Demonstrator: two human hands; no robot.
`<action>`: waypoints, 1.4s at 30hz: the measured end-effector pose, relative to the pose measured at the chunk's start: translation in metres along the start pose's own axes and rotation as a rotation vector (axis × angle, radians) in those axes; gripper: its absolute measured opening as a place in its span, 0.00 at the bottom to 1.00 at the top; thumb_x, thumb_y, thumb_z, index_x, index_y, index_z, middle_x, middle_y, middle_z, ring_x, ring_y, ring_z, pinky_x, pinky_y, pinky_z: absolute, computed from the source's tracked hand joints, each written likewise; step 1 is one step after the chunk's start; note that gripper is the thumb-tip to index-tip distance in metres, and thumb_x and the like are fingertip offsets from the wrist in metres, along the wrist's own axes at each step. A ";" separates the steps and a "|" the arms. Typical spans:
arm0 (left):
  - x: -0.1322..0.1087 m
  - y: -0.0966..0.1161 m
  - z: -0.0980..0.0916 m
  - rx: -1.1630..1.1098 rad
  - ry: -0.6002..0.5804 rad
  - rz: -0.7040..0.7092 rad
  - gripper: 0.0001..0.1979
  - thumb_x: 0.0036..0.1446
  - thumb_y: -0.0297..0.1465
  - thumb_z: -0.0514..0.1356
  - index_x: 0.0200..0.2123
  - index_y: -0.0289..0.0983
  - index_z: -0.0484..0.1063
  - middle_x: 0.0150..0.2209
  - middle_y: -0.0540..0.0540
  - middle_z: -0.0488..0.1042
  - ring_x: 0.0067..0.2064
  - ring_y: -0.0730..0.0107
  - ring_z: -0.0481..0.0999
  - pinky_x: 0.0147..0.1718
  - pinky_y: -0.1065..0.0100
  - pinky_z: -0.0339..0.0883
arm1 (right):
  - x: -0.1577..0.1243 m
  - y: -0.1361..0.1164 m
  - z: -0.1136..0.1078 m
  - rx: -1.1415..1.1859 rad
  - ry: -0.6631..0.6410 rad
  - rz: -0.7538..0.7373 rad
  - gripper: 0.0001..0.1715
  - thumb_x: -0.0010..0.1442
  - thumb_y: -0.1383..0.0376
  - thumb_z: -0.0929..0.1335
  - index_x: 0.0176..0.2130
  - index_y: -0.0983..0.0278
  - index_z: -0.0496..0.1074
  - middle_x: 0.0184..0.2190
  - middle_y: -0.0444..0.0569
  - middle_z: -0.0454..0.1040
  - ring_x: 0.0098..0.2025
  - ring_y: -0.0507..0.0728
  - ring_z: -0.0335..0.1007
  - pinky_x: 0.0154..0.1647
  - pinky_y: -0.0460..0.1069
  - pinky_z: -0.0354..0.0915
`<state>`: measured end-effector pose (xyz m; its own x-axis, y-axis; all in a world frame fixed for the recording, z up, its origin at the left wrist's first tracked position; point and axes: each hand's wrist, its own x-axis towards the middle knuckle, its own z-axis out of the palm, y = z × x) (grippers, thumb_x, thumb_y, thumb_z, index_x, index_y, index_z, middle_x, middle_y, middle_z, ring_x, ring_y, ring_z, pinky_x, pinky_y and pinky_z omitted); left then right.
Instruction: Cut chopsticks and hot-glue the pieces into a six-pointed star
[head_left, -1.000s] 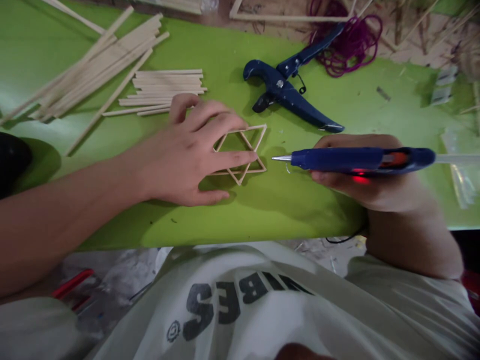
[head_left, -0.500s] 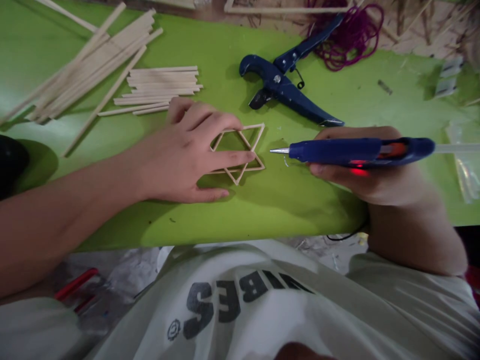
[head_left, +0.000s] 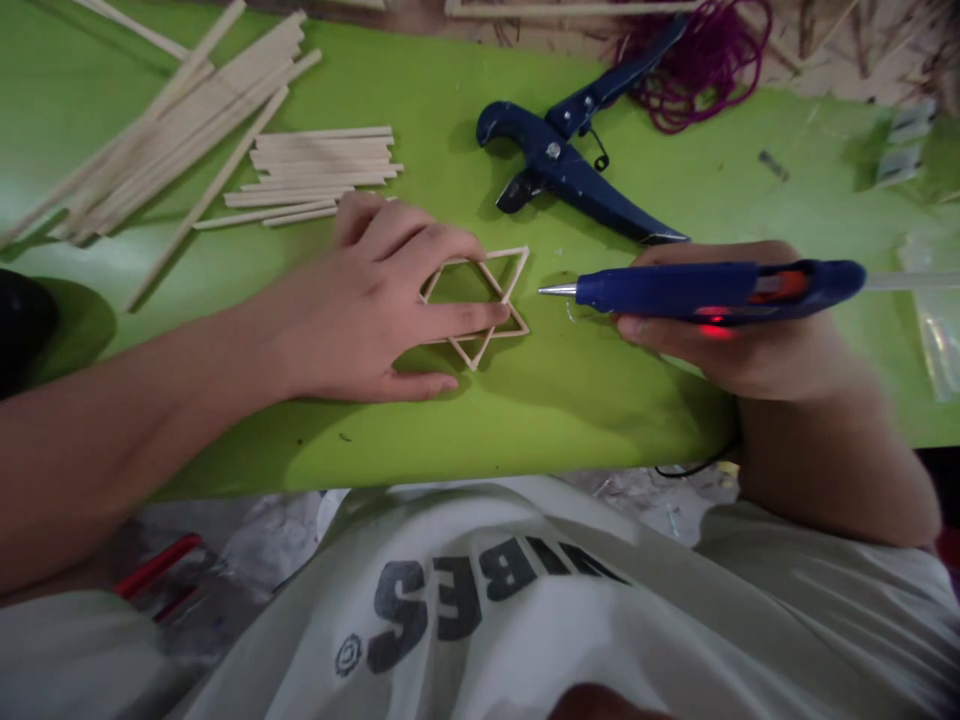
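A six-pointed star of thin wooden sticks [head_left: 516, 274] lies flat on the green tabletop [head_left: 420, 440]. My left hand [head_left: 397, 300] is spread over its left side, fingers apart, with the index fingertip pressing on a crossing of the sticks. The hand hides the star's left part. My right hand [head_left: 720, 350] is wrapped round a blue hot glue gun [head_left: 667, 288] with a red light glowing on it. The gun's metal nozzle points left, a little to the right of the star and apart from it. A glue stick [head_left: 911, 282] sticks out of its back end.
Behind the star lies a blue cutter [head_left: 559, 160] with its jaws apart, beside tangled purple cord [head_left: 697, 85]. Short sticks [head_left: 322, 165] and a pile of longer sticks [head_left: 187, 130] lie at the back left. A dark round object [head_left: 26, 325] stands at the left edge.
The glue gun in my right hand has risen slightly in the view, its nozzle still apart from the star. My left hand and the star stay in place.
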<state>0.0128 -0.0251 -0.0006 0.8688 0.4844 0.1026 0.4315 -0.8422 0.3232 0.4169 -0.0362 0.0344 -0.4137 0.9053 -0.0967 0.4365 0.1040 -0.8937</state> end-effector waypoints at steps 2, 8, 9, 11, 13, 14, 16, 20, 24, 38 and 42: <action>0.000 0.000 -0.001 -0.007 -0.007 0.001 0.34 0.78 0.47 0.77 0.81 0.51 0.79 0.82 0.34 0.71 0.78 0.25 0.71 0.77 0.27 0.65 | -0.001 0.002 0.001 -0.003 0.012 -0.002 0.12 0.63 0.66 0.89 0.44 0.58 0.90 0.37 0.46 0.86 0.35 0.56 0.76 0.35 0.53 0.68; 0.001 0.001 -0.002 0.045 -0.018 0.010 0.36 0.77 0.45 0.79 0.81 0.50 0.79 0.80 0.31 0.72 0.76 0.24 0.72 0.74 0.28 0.68 | 0.000 0.000 0.003 0.000 0.006 0.007 0.11 0.63 0.66 0.88 0.43 0.58 0.90 0.36 0.46 0.85 0.36 0.56 0.76 0.36 0.54 0.67; 0.001 0.001 -0.002 0.057 -0.019 0.016 0.36 0.77 0.46 0.79 0.82 0.49 0.79 0.80 0.31 0.72 0.76 0.25 0.72 0.73 0.29 0.68 | 0.001 -0.001 0.003 -0.003 -0.002 0.007 0.10 0.63 0.66 0.87 0.42 0.59 0.89 0.36 0.46 0.84 0.35 0.55 0.74 0.35 0.54 0.67; 0.001 -0.001 -0.001 0.074 -0.025 0.023 0.37 0.77 0.46 0.79 0.82 0.48 0.77 0.80 0.30 0.71 0.76 0.26 0.71 0.73 0.30 0.69 | 0.001 -0.004 0.003 -0.014 -0.015 0.012 0.10 0.64 0.65 0.87 0.41 0.60 0.88 0.35 0.46 0.83 0.34 0.55 0.72 0.34 0.54 0.65; 0.000 -0.002 0.001 0.071 -0.019 0.025 0.37 0.76 0.46 0.78 0.82 0.48 0.77 0.80 0.31 0.70 0.76 0.26 0.71 0.73 0.30 0.68 | 0.002 -0.005 0.003 -0.024 -0.015 0.017 0.09 0.65 0.65 0.87 0.41 0.60 0.88 0.35 0.46 0.83 0.33 0.54 0.72 0.33 0.53 0.64; 0.000 -0.003 0.001 0.064 -0.012 0.029 0.37 0.76 0.47 0.78 0.82 0.49 0.77 0.81 0.32 0.70 0.76 0.25 0.71 0.73 0.28 0.68 | 0.002 -0.006 0.002 -0.028 -0.013 0.022 0.09 0.65 0.65 0.87 0.42 0.60 0.88 0.35 0.46 0.83 0.34 0.54 0.72 0.33 0.53 0.65; -0.001 -0.003 0.002 0.059 0.005 0.037 0.37 0.77 0.50 0.77 0.82 0.50 0.77 0.81 0.32 0.69 0.76 0.23 0.72 0.73 0.26 0.68 | 0.002 -0.005 0.002 -0.025 0.001 0.034 0.10 0.64 0.64 0.87 0.42 0.60 0.89 0.36 0.47 0.84 0.34 0.56 0.74 0.33 0.54 0.66; -0.002 -0.001 0.001 0.083 0.008 0.022 0.36 0.79 0.48 0.75 0.83 0.47 0.73 0.80 0.29 0.68 0.77 0.23 0.72 0.74 0.24 0.68 | 0.001 -0.002 0.002 0.009 0.011 0.057 0.13 0.61 0.63 0.88 0.44 0.60 0.91 0.38 0.48 0.87 0.35 0.57 0.77 0.33 0.53 0.68; 0.000 -0.006 0.000 -0.050 0.239 0.000 0.34 0.80 0.51 0.69 0.80 0.44 0.72 0.76 0.32 0.70 0.76 0.32 0.71 0.75 0.29 0.69 | 0.002 -0.001 0.002 0.040 0.032 0.066 0.14 0.60 0.66 0.89 0.46 0.61 0.92 0.39 0.48 0.88 0.36 0.55 0.79 0.36 0.51 0.71; 0.010 -0.020 -0.001 -0.223 0.191 -0.386 0.17 0.75 0.46 0.65 0.60 0.51 0.86 0.63 0.39 0.80 0.69 0.36 0.78 0.76 0.27 0.67 | 0.003 -0.003 0.008 0.016 0.093 0.109 0.17 0.55 0.59 0.90 0.42 0.58 0.91 0.36 0.47 0.89 0.34 0.57 0.78 0.35 0.53 0.71; 0.012 -0.018 -0.005 -0.210 0.184 -0.389 0.17 0.75 0.45 0.64 0.60 0.50 0.87 0.62 0.39 0.81 0.69 0.37 0.78 0.75 0.27 0.68 | 0.002 0.000 0.010 0.043 0.147 0.128 0.22 0.51 0.58 0.91 0.45 0.58 0.94 0.38 0.47 0.91 0.35 0.57 0.80 0.35 0.52 0.74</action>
<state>0.0138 -0.0030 -0.0005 0.5865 0.8044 0.0950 0.6416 -0.5330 0.5516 0.4085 -0.0385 0.0298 -0.2348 0.9606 -0.1485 0.4422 -0.0305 -0.8964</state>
